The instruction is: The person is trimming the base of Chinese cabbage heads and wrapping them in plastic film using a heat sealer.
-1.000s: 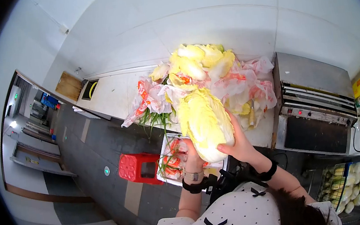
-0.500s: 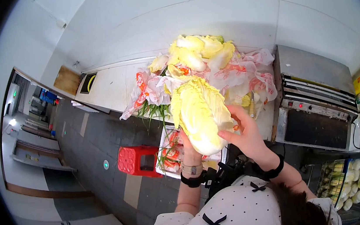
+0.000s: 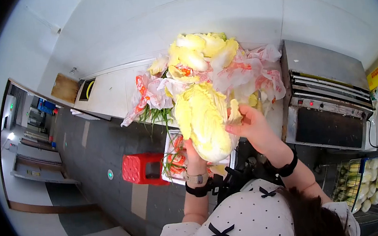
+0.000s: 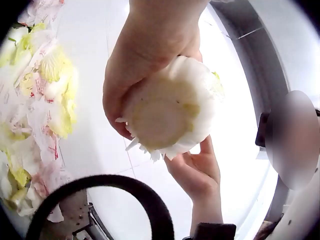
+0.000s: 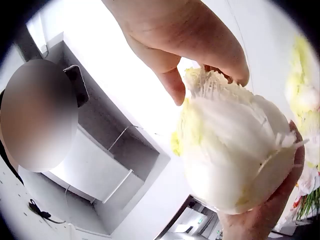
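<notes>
A napa cabbage (image 3: 204,123) is held up over the front of the counter. My left hand (image 3: 196,156) grips it from the left and below, its fingers hidden behind the head. In the left wrist view the cut base (image 4: 162,122) of the cabbage faces the camera, my left hand (image 4: 145,55) wrapped along its side. My right hand (image 3: 255,124) pinches an outer leaf (image 3: 234,114) on the cabbage's right side, bent outward. The right wrist view shows the leaf's ragged edge (image 5: 212,80) between thumb and fingers of my right hand (image 5: 187,40).
Loose cabbage leaves (image 3: 200,52) lie on crumpled plastic bags (image 3: 244,73) on the counter (image 3: 117,91), beside green onions (image 3: 157,115). A wrapping machine (image 3: 327,94) stands right. Below are a red stool (image 3: 134,170), a white box (image 3: 165,159) and a basket of cabbages (image 3: 364,187).
The cabbage has shifted slightly left and lower. My right hand has moved from holding its side to pinching an outer leaf, which now bends away from the head.
</notes>
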Tool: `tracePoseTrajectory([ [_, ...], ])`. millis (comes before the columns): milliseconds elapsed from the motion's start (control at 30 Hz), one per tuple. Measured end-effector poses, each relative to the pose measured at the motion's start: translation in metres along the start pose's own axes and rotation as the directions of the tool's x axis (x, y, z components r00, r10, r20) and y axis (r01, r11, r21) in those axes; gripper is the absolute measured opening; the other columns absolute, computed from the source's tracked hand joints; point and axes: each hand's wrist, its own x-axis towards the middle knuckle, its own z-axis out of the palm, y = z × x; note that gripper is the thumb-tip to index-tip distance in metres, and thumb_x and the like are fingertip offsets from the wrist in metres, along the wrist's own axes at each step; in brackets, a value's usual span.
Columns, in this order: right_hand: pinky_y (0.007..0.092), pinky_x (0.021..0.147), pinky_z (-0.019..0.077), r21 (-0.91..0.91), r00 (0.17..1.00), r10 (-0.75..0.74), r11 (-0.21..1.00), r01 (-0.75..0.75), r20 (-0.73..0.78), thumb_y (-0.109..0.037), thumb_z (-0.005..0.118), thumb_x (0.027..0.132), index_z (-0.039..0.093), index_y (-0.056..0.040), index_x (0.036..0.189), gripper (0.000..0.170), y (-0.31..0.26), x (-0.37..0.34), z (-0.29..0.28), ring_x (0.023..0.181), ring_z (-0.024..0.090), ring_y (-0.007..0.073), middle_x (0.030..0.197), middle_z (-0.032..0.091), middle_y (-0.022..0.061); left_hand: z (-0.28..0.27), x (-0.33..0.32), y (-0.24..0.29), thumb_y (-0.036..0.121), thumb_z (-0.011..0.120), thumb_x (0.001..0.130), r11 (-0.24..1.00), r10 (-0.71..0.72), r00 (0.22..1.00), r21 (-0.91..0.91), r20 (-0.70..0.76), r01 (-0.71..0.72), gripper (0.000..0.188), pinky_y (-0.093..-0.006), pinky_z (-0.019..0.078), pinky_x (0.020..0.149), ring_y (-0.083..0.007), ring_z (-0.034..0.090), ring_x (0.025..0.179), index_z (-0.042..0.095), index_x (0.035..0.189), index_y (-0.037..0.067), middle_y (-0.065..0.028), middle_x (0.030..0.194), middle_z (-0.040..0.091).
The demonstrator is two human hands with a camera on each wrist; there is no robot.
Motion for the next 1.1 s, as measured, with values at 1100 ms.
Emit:
tracePoseTrajectory([
  [1100, 0.0366, 0.102, 0.0267, -0.929, 0.913, -0.392, 0.286, 0.236, 0.112, -0.021, 0.068, 0.073, 0.026, -0.0008, 0.134, 0.077, -0.003, 0.003, -0.013, 0.126, 0.030, 0.0277, 0.135, 0.032, 0.0196, -0.003, 0.014, -0.005, 0.066, 0.053, 0.071, 0.992, -0.021, 0.999, -0.126, 0.041, 0.026, 0.095, -0.0465, 0.0351, 0.100, -0.0308, 0.039, 0.122, 0.021, 0.137, 0.007, -0.0139, 0.137, 0.034],
])
